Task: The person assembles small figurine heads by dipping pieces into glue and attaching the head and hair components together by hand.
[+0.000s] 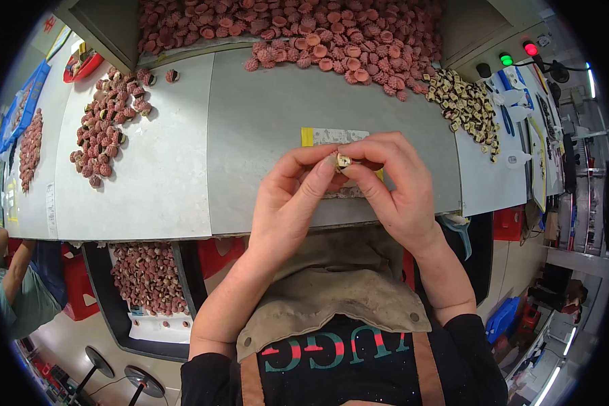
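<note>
Over the front of the grey table, my left hand (285, 196) and my right hand (400, 186) meet fingertip to fingertip. Between them they pinch a small cream-and-black square piece (344, 161), its pale face turned up toward me. Whether a pink cup sits around it is hidden by my fingers. Beneath my hands lies a speckled pad with yellow tape (338, 135), partly covered by them. A heap of similar cream-and-black pieces (463, 105) spreads to the right. Pink, bumpy, raspberry-like cups (358, 57) are piled along the far side.
At the left lies a group of pink cups with dark parts (105, 132). Beyond them are a red bowl (82, 68) and blue tray (26, 111). Below the table edge, a dark bin (118, 325) holds similar pieces. Another person's arm (17, 271) shows far left.
</note>
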`<state>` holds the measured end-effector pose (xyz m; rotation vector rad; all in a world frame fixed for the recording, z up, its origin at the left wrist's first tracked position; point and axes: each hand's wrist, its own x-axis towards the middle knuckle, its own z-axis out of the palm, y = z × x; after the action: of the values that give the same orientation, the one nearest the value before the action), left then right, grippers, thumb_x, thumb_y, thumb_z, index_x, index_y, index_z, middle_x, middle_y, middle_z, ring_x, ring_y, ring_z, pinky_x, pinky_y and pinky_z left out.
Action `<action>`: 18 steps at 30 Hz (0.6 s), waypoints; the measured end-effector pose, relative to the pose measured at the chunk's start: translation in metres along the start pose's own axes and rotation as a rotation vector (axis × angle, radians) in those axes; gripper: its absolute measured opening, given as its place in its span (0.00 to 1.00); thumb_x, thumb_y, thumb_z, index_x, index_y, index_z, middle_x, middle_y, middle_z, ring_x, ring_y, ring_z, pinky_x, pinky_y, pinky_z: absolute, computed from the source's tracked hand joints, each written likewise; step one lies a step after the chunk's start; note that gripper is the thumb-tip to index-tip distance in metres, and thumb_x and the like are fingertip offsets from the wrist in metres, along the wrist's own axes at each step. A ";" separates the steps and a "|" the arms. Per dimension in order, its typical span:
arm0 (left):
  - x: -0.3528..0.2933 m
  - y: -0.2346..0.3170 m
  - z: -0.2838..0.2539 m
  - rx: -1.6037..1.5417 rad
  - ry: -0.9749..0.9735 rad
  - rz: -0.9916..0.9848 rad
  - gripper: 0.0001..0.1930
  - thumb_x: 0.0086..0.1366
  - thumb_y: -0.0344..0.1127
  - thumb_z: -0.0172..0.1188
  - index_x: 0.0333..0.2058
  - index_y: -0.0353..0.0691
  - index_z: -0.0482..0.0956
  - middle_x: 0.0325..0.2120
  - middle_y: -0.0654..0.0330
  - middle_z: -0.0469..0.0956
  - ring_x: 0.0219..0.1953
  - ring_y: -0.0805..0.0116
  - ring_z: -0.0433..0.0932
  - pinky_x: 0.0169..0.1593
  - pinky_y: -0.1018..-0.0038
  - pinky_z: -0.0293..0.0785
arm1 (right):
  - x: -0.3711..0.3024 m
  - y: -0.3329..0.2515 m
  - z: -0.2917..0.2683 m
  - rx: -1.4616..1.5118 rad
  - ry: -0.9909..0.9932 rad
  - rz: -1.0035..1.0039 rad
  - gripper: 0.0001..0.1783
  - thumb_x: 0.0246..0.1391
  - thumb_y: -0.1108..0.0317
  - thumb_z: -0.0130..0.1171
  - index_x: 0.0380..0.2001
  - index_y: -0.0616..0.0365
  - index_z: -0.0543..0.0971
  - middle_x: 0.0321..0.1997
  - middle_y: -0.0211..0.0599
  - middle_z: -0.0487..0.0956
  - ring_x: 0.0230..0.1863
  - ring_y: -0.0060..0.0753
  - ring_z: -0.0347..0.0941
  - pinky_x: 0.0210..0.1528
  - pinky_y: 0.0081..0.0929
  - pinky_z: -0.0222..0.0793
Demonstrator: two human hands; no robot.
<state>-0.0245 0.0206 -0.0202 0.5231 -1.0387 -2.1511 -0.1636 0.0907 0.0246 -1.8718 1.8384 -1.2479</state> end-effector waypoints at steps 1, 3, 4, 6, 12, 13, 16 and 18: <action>-0.001 -0.001 0.001 0.000 -0.002 0.000 0.14 0.67 0.34 0.51 0.47 0.32 0.70 0.41 0.58 0.74 0.42 0.74 0.74 0.46 0.77 0.71 | -0.002 0.000 0.002 -0.002 0.002 0.000 0.09 0.51 0.74 0.58 0.37 0.62 0.75 0.38 0.38 0.73 0.39 0.32 0.71 0.39 0.23 0.68; -0.003 -0.005 0.001 0.054 0.001 0.105 0.12 0.66 0.32 0.51 0.46 0.31 0.70 0.42 0.57 0.74 0.43 0.73 0.74 0.46 0.77 0.72 | -0.006 0.001 0.008 0.041 0.055 0.009 0.11 0.49 0.74 0.60 0.38 0.61 0.75 0.38 0.38 0.73 0.39 0.35 0.71 0.38 0.26 0.70; -0.003 -0.004 0.001 0.053 0.001 0.101 0.12 0.66 0.32 0.51 0.46 0.31 0.70 0.42 0.57 0.74 0.43 0.73 0.74 0.46 0.77 0.72 | -0.007 0.004 0.010 0.041 0.054 0.014 0.11 0.49 0.74 0.60 0.38 0.61 0.75 0.38 0.38 0.73 0.39 0.35 0.71 0.38 0.26 0.70; -0.001 0.001 0.000 0.003 0.024 0.020 0.12 0.65 0.29 0.51 0.47 0.32 0.69 0.40 0.57 0.74 0.41 0.74 0.74 0.44 0.78 0.72 | -0.006 0.009 0.012 0.000 0.060 -0.070 0.14 0.45 0.74 0.63 0.38 0.60 0.75 0.39 0.38 0.73 0.39 0.36 0.71 0.38 0.26 0.70; -0.003 0.003 0.003 0.066 -0.004 0.034 0.25 0.60 0.25 0.55 0.55 0.35 0.58 0.35 0.58 0.73 0.37 0.75 0.73 0.43 0.79 0.73 | 0.000 0.010 0.008 -0.073 -0.034 -0.200 0.21 0.35 0.72 0.68 0.37 0.56 0.76 0.38 0.35 0.71 0.37 0.34 0.70 0.36 0.24 0.69; -0.004 0.000 0.006 0.066 0.000 0.033 0.25 0.60 0.25 0.55 0.55 0.35 0.58 0.35 0.58 0.73 0.37 0.75 0.73 0.43 0.79 0.73 | 0.000 0.012 0.008 -0.070 -0.037 -0.199 0.21 0.35 0.72 0.68 0.37 0.56 0.76 0.38 0.35 0.71 0.37 0.34 0.70 0.36 0.24 0.69; -0.007 -0.009 0.012 0.189 0.073 0.222 0.30 0.57 0.22 0.57 0.57 0.35 0.55 0.34 0.57 0.72 0.37 0.75 0.74 0.41 0.80 0.73 | 0.001 0.017 0.009 -0.168 -0.023 -0.246 0.22 0.33 0.72 0.70 0.36 0.54 0.76 0.35 0.35 0.71 0.34 0.34 0.69 0.32 0.25 0.68; -0.008 -0.013 0.011 0.234 0.054 0.215 0.31 0.55 0.20 0.59 0.56 0.35 0.56 0.33 0.57 0.72 0.35 0.75 0.75 0.40 0.81 0.73 | 0.000 0.018 0.011 -0.196 0.008 -0.318 0.21 0.31 0.72 0.70 0.34 0.55 0.76 0.32 0.34 0.71 0.31 0.34 0.69 0.29 0.26 0.67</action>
<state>-0.0306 0.0377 -0.0234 0.5476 -1.2642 -1.8309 -0.1692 0.0830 0.0057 -2.3427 1.7719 -1.2039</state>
